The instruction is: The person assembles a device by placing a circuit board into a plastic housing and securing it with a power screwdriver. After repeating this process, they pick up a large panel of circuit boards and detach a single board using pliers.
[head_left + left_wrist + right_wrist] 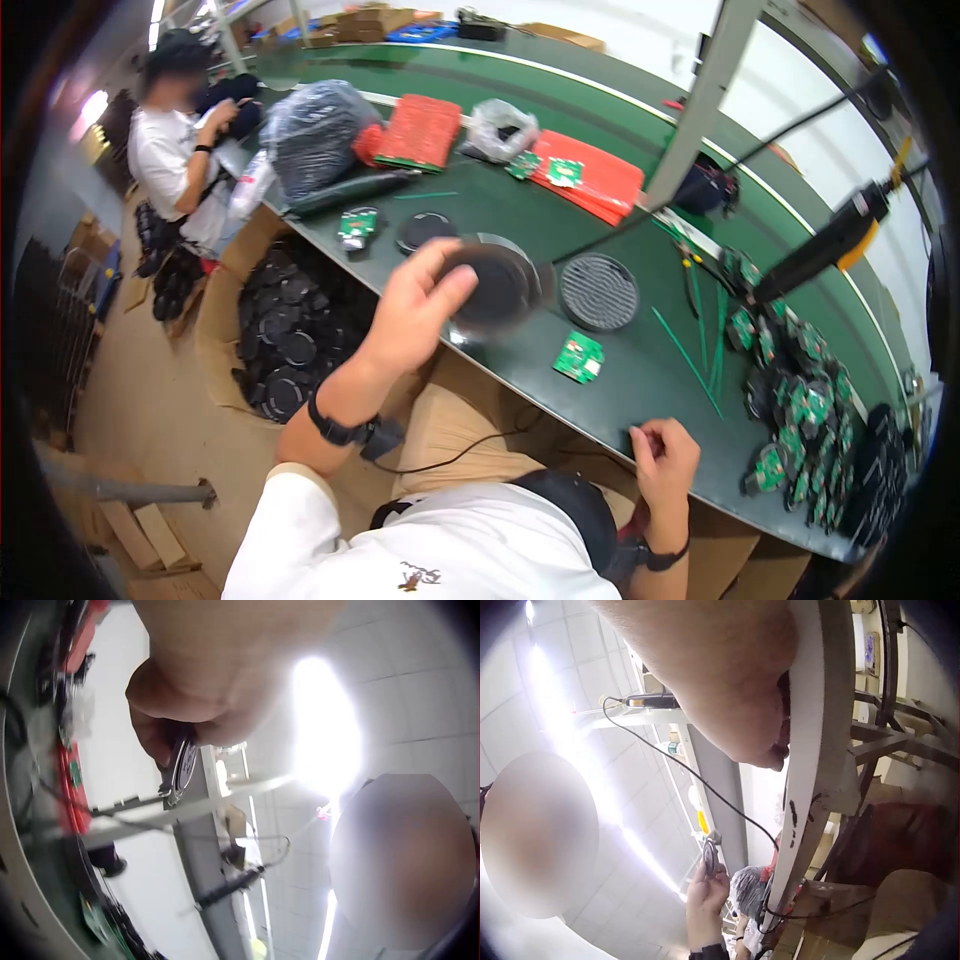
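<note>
My left hand [415,305] grips a dark round disc-shaped part [490,287] by its edge, thumb across its face, raised over the bench's front edge. In the left wrist view, the disc [180,766] is seen edge-on between thumb and fingers. Just behind it on the bench lie a black round part [427,231] and a round part with a ridged grey face [598,292]. A green circuit board [579,357] lies in front of the ridged one. My right hand [668,462] rests at the bench edge, fingers loosely curled, with no object visible in them.
A carton [225,335] full of black round parts stands at the bench's left end. Circuit boards [810,400] pile up at the right, below a hanging electric screwdriver [830,240]. Red bubble-wrap packs [420,132] lie at the back. Another person [175,150] sits at the left.
</note>
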`<state>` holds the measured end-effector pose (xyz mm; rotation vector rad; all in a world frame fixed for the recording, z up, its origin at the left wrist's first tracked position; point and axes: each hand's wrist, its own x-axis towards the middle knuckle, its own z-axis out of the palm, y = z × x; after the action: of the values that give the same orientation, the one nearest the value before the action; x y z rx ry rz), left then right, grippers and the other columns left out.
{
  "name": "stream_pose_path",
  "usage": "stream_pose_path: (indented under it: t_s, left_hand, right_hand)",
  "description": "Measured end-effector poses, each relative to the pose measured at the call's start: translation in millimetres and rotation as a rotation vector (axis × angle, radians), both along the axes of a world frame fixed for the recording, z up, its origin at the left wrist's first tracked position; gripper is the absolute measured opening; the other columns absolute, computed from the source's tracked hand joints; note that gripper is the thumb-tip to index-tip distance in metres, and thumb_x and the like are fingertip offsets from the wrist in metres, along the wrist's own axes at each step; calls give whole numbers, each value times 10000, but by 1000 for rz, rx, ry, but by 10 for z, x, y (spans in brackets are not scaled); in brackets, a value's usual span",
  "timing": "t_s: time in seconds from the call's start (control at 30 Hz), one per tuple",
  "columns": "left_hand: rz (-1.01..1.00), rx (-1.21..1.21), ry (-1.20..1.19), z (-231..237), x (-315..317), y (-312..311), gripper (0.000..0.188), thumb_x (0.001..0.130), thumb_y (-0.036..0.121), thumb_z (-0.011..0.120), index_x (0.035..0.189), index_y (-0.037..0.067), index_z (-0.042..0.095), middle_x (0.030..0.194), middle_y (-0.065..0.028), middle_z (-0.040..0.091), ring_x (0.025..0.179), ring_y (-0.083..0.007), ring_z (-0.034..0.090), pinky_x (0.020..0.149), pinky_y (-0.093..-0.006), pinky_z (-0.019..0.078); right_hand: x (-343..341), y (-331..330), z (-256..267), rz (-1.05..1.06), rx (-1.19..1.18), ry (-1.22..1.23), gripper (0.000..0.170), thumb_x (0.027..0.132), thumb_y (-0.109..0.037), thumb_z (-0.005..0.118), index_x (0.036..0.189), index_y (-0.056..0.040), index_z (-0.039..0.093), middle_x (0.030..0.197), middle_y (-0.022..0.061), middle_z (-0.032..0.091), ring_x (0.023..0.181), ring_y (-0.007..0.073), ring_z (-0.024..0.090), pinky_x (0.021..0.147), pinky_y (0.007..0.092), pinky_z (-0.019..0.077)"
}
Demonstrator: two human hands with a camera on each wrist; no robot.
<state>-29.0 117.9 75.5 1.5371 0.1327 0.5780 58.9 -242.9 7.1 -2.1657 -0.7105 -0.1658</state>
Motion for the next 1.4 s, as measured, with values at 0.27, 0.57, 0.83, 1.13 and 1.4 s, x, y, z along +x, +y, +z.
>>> stream_pose_path:
  t_s: [0.27, 0.57, 0.83, 1.13, 1.4]
  left_hand:
    - [-522, -91, 85, -517, 355, -1070, 372, 1034, 81, 655, 1385, -12, 573, 1271, -84, 685, 1141, -168, 648, 1015, -322, 512]
    - [-106, 857, 117, -572, 380, -890, 789, 680, 135, 920, 1396, 78, 593, 1335, -116, 665, 1220, -379, 565, 1039, -457, 496]
    - [-164, 847, 133, -641, 453, -840, 745, 659, 93, 922, 1348, 101, 638, 1300, -108, 667, 1205, -369, 568, 1031, -456, 501]
    - [-266, 492, 117, -508, 353, -992, 724, 655, 11, 912, 1329, 84, 655, 1284, -122, 642, 1155, -314, 648, 951, -399, 565]
    - [-352, 474, -63, -367, 314, -1276, 740, 657, 22, 917, 1345, 94, 653, 1291, -135, 654, 1155, -335, 671, 980, -412, 558]
  right_hand:
    - [-64, 158, 186, 93, 607, 590, 326, 870, 89, 777, 1176, 31, 681, 1017, 85, 692, 810, 101, 665, 658, 253, 564]
    - [-82, -127, 59, -51, -3, -207, 360, 744, 130, 759, 1047, -66, 758, 1001, 126, 701, 853, 289, 714, 730, 360, 577]
    - [-122, -67, 46, 48, -92, -292, 375, 702, 65, 802, 1051, -61, 751, 1011, 105, 705, 899, 309, 672, 770, 396, 549]
    - [-135, -95, 193, 76, -41, -68, 340, 777, -15, 843, 1100, -24, 738, 1032, 108, 713, 868, 236, 685, 758, 348, 545]
    - [-98, 164, 319, 97, 607, 702, 469, 967, 53, 694, 1410, 34, 540, 1092, 111, 705, 896, 139, 713, 780, 260, 592]
